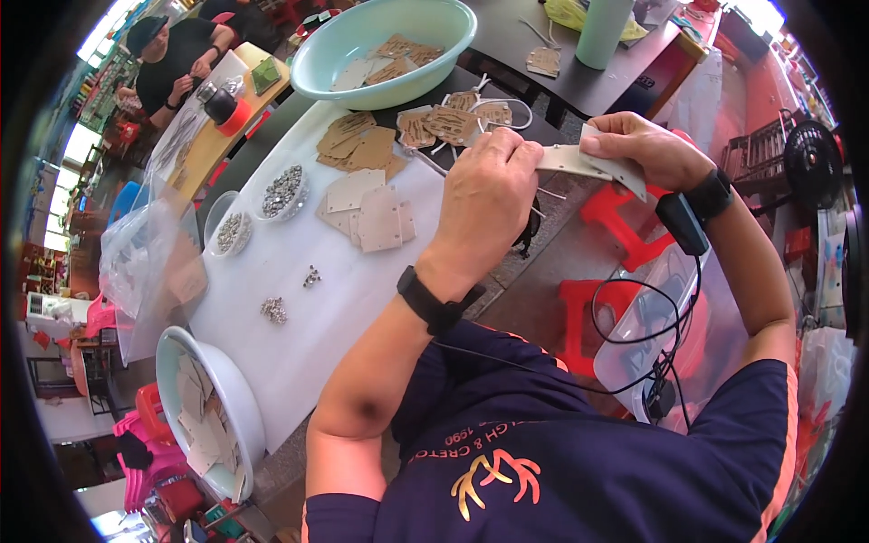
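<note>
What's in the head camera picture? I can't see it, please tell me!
A person's left hand and right hand hold a pale flat piece beside a white-topped table. On it are brown flat pieces, pale square pieces and round tubs of small shiny bits. Beyond stands a pale green basin.

White-topped table (237,339) fills left centre of frame. Directly on it: overlapping brown cards (362,149) toward top; pale cards (380,220) just below; left of those, larger clear dish (305,206) and smaller clear dish (246,245), both holding small metal pieces; lower down, two loose metal heaps (273,311).
</note>
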Tool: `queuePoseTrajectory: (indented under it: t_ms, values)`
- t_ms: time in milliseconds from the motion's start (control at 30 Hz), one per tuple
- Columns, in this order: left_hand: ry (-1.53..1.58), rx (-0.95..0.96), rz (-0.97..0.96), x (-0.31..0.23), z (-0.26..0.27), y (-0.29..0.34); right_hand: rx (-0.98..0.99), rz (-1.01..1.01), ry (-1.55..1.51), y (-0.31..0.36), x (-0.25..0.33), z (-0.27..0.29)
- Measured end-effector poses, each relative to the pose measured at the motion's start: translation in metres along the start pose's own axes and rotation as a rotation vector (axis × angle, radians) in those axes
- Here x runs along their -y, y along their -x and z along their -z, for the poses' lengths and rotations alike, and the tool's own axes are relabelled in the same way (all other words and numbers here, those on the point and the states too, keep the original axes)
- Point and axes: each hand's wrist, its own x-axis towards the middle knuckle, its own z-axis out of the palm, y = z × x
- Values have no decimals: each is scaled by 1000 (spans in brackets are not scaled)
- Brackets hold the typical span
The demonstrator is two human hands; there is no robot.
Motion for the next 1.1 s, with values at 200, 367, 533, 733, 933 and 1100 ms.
queuePoseTrajectory:
  t_ms: [200, 367, 533, 733, 933, 1100]
  values:
    - [353, 48, 526, 13, 46, -12, -89, 46, -411, -5, -2, 14]
    - [942, -11, 718, 54, 71, -15, -251, 35, -272, -13, -16, -11]
    - [967, -47, 712, 89, 80, -36, -96, -59, -291, -5, -14, -50]
    - [1157, -241, 765, 111, 92, -50, -5, -35, -389, -11, -23, -81]
    - [975, -245, 774, 72, 109, 4, 51, 47, -206, -24, -8, -98]
    - [968, 35, 813, 19, 119, 55, 115, 149, -408, -49, 4, -128]
